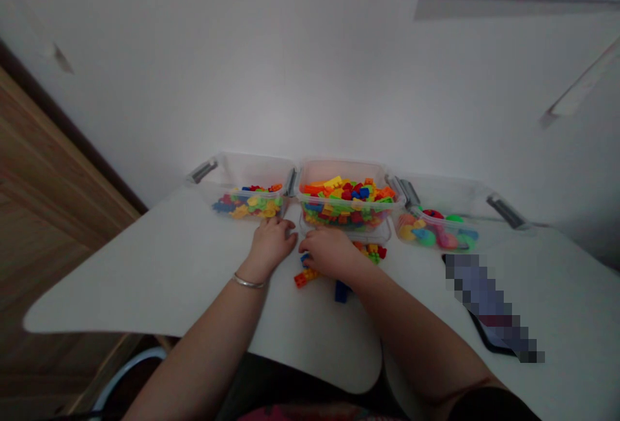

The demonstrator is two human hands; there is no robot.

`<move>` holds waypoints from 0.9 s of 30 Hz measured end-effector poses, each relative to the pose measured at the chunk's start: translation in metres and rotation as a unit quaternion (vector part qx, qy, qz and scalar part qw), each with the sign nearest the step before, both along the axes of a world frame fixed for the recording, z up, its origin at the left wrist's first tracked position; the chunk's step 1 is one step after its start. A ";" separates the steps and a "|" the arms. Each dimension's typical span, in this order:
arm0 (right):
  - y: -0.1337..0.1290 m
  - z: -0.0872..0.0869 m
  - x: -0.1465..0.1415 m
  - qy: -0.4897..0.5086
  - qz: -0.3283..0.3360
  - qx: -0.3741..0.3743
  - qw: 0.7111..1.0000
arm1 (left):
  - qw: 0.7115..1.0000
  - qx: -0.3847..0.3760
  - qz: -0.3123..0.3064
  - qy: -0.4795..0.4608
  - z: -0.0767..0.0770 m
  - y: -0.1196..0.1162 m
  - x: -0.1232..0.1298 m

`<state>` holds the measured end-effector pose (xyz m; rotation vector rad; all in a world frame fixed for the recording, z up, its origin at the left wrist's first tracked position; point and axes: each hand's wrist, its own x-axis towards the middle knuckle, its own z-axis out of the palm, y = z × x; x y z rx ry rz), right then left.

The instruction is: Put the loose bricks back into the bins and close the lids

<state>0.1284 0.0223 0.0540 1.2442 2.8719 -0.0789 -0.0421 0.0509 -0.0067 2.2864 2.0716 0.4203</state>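
My left hand (272, 240) lies low over the white table, just in front of the left box. Its fingers are apart, and nothing shows in them. Right of it, my right hand (332, 252) is bent over a small group of loose toy building bricks. A blue brick (304, 258) shows between its fingers and thumb. An orange brick (301, 279) lies just under that hand, and a dark blue brick (341, 291) lies beneath the wrist. More red, yellow and green bricks (372, 252) are partly hidden behind the hand.
A clear box (334, 202) full of bricks stands at the back centre. Left of it is another brick box (248, 194); right of it, a box (438, 217) with rounded colourful toys. A phone (484, 308), partly blurred out, lies at the right. The wall rises behind.
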 end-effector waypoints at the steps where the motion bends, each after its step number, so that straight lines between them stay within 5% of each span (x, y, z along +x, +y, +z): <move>1: 0.000 -0.001 -0.001 -0.007 0.000 -0.003 1.000 | 1.000 0.000 0.003 -0.001 0.000 0.000 0.000; 8: 0.003 -0.002 -0.002 -0.014 -0.003 -0.006 1.000 | 1.000 -0.008 0.002 0.007 0.004 -0.001 0.001; 13: 0.006 0.023 0.021 0.155 0.018 -0.010 0.988 | 1.000 -0.012 0.001 0.009 0.005 -0.002 0.001; 17: 0.012 0.043 0.054 0.328 -0.024 0.064 0.942 | 1.000 -0.016 -0.002 0.004 0.003 0.000 0.000; 23: 0.032 0.035 0.082 0.463 -0.212 0.312 0.802 | 1.000 -0.014 -0.005 0.000 0.000 0.001 -0.001; 25: 0.038 0.028 0.083 0.458 -0.259 0.335 0.782 | 1.000 -0.015 -0.006 0.004 0.000 0.001 -0.001; 27: 0.043 0.024 0.082 0.431 -0.280 0.327 0.793 | 1.000 -0.016 -0.007 0.005 0.000 0.002 -0.002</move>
